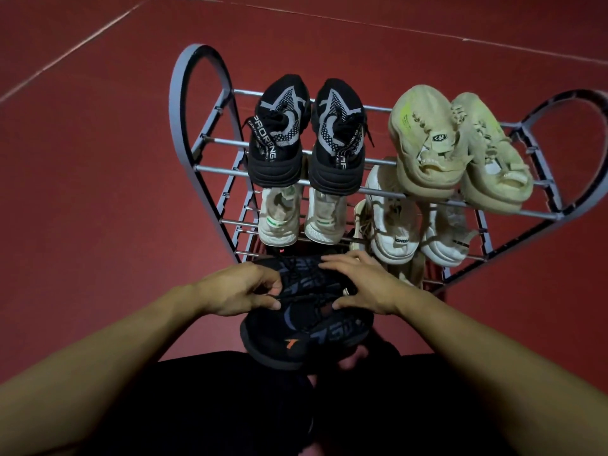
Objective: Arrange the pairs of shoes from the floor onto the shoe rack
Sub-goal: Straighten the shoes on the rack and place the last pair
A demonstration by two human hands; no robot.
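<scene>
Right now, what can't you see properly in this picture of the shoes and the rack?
- Lowest shelf of the shoe rack: head view, hidden behind both hands and the black sneaker.
- Left hand and right hand grip: fingertips sink into the dark shoe, so the hold is unclear.
- Second dark shoe: head view, lost in shadow near the lap.
- White sneakers: toes covered by the beige pair above.

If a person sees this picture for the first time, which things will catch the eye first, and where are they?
First come the two hands, the left hand and the right hand, both on a dark shoe at the bottom centre, in front of the rack. Next is the top shelf: a black pair on the left, a beige pair on the right. White shoes sit on the shelf below.
</scene>
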